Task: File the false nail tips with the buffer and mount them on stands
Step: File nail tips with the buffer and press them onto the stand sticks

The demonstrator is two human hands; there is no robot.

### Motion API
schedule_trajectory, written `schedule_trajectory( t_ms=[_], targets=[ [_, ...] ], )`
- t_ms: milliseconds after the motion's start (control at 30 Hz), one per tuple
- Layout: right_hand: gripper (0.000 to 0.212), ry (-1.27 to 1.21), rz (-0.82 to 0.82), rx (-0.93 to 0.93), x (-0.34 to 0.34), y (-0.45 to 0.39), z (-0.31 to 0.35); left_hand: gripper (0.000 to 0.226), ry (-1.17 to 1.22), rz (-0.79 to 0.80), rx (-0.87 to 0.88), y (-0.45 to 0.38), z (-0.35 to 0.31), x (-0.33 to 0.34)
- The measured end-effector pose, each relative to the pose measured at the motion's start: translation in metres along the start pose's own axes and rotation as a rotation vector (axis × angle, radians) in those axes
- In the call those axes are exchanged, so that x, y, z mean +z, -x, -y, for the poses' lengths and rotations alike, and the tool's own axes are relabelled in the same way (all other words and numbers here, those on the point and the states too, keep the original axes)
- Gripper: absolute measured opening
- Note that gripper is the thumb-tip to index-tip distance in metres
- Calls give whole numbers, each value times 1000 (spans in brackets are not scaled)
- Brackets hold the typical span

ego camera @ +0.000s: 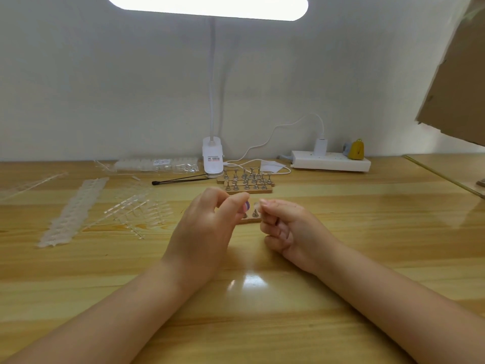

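Note:
My left hand (207,227) pinches a small purple buffer (246,206) between thumb and fingers. My right hand (286,227) holds a clear false nail tip (256,206) at its fingertips, right next to the buffer. Just behind and below both hands lies a small wooden base (249,220) with metal stands (254,213), partly hidden by my fingers. Farther back, two more wooden strips (246,187) carry several metal stands.
Clear sprues and strips of nail tips (73,211) lie at the left. A packet of tips (157,164), a clip lamp base (212,160), a thin black tool (181,179), a white power strip (330,161) and a cardboard sheet (459,74) stand behind.

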State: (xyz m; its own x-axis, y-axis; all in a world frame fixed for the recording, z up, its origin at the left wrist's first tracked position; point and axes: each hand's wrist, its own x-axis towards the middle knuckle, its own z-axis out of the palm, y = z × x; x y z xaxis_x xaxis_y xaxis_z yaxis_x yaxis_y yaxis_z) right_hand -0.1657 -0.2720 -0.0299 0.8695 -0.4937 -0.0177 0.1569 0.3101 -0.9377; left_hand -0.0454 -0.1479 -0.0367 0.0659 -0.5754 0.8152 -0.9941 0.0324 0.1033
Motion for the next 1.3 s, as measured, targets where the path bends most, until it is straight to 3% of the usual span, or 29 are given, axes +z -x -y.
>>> schedule_trajectory(
  t_ms=[200, 367, 500, 700, 833, 1000, 1100, 1167, 1300],
  targets=[
    [8, 56, 51, 11, -1, 1, -1, 24, 101, -53, 181, -2, -7, 0],
    [11, 42, 71, 42, -1, 0, 0, 23, 73, -24, 16, 0, -1, -1],
    [8, 38, 49, 11, 0, 1, -2, 26, 81, -59, 142, -2, -4, -1],
    [11, -8, 6, 12, -2, -1, -1, 29, 84, -45, 29, -1, 2, 0],
    [13, -15, 37, -8, -3, -1, -3, 28, 207, -22, 115, 0, -4, 3],
    [8, -46, 39, -8, -3, 0, -1, 27, 167, 7, -31, 1, 1, 3],
    [10, -5, 47, -8, -2, 0, -2, 29, 216, -53, 23, -2, 0, 1],
    [7, 10, 60, -3, -2, 1, -2, 26, 217, -4, 31, -1, -3, 3],
    [9, -1, 53, -2, -3, 0, -1, 24, 228, 3, -121, 1, 0, 4]
  ],
)
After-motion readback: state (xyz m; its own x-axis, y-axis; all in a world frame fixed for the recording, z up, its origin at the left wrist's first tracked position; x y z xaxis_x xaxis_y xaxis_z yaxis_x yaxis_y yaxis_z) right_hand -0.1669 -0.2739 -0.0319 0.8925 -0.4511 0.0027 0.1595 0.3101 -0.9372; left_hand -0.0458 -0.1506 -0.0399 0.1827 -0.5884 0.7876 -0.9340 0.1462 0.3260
